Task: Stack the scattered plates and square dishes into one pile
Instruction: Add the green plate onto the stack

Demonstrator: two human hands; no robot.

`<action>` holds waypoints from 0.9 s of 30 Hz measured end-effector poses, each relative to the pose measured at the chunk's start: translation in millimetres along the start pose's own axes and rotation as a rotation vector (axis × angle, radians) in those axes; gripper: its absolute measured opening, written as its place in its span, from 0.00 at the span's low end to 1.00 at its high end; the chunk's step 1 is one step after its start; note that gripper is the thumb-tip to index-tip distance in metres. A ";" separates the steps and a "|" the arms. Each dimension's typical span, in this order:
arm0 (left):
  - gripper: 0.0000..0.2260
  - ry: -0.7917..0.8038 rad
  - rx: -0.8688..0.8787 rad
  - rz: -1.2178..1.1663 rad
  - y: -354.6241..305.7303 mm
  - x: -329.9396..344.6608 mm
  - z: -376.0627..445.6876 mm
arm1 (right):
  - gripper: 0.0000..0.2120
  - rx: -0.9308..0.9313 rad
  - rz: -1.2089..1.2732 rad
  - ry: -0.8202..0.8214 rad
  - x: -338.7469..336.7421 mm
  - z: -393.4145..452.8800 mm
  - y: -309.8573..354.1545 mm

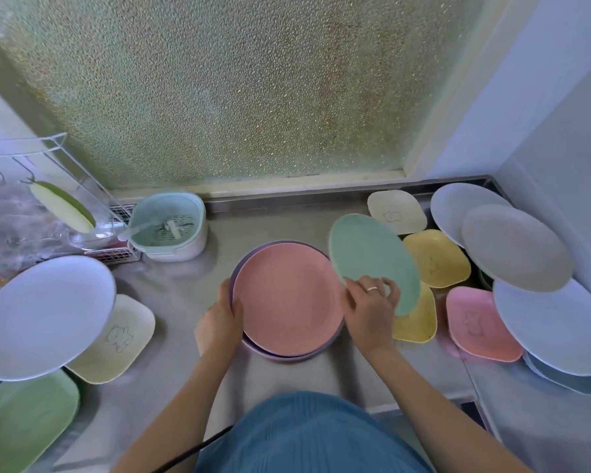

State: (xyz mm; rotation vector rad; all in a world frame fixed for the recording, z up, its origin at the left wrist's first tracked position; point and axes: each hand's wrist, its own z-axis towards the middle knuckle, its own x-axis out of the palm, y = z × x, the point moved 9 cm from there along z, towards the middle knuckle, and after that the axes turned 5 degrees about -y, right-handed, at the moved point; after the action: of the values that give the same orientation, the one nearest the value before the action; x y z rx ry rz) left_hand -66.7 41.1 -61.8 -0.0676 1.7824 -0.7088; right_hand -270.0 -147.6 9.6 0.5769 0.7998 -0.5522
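Our left hand (220, 319) clamps its fingers on the left rim of the pink plate (289, 298), stacked on a purple plate (280, 355) on the grey tabletop (181, 291). Our right hand (371, 310) grips the tilted teal plate (365, 254), just right of the pile. Beyond those fingers lie yellow square dishes (435, 257), none bearing writing we can read. Pebbled glass (219, 87) backs the tabletop.

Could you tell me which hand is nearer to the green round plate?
Right. The right hand grips the green plate's lower edge; the left hand is across the pink plate, at its left rim.
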 end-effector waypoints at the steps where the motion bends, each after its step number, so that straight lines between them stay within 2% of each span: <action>1: 0.19 -0.007 -0.003 -0.006 0.6 -2.1 0.4 | 0.10 -0.083 0.022 -0.005 -0.5 -2.0 18.8; 7: 0.20 -0.010 -0.062 -0.077 9.2 -12.2 5.2 | 0.05 -0.415 0.089 0.073 9.2 -32.5 95.1; 12: 0.20 0.011 -0.061 -0.129 14.5 -15.2 5.3 | 0.05 -0.541 0.055 0.314 31.8 -55.8 105.8; 17: 0.18 0.062 0.026 -0.133 8.1 -9.2 13.5 | 0.07 -0.556 0.064 0.507 50.1 -75.8 99.1; 20: 0.18 0.062 0.086 -0.173 1.4 -5.9 25.4 | 0.10 -0.476 0.110 0.592 52.7 -79.8 92.3; 22: 0.20 0.079 0.130 -0.132 -4.3 -0.9 33.1 | 0.14 -0.437 0.125 0.631 53.6 -81.8 90.0; 27: 0.26 0.208 0.172 0.029 -15.8 12.1 37.3 | 0.15 -0.333 0.204 0.721 59.1 -88.3 78.5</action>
State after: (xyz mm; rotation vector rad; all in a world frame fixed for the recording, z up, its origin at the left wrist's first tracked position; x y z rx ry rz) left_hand -42.4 7.6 -70.3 0.1523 1.9079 -0.8711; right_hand -228.9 -47.2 -65.7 0.5393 1.4604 0.0023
